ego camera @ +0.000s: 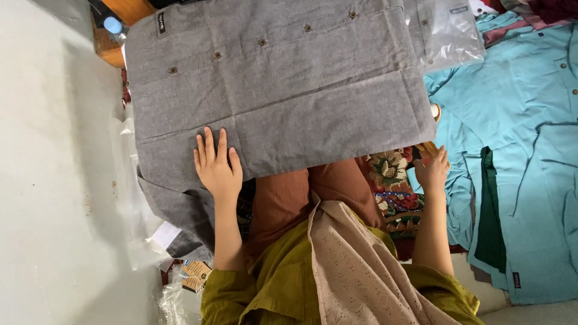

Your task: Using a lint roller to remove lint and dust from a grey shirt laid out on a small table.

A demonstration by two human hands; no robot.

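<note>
Grey button-front shirt [283, 84] lies folded flat across the person's lap, buttons in a row near its top. Turquoise garments [518, 150] spread beside it, with a clear plastic bag [448, 33] above them. Left hand [217, 165] rests open, fingers flat on the shirt's lower edge. Right hand [432, 170] curls loosely against turquoise cloth, gripping nothing clearly.
</note>
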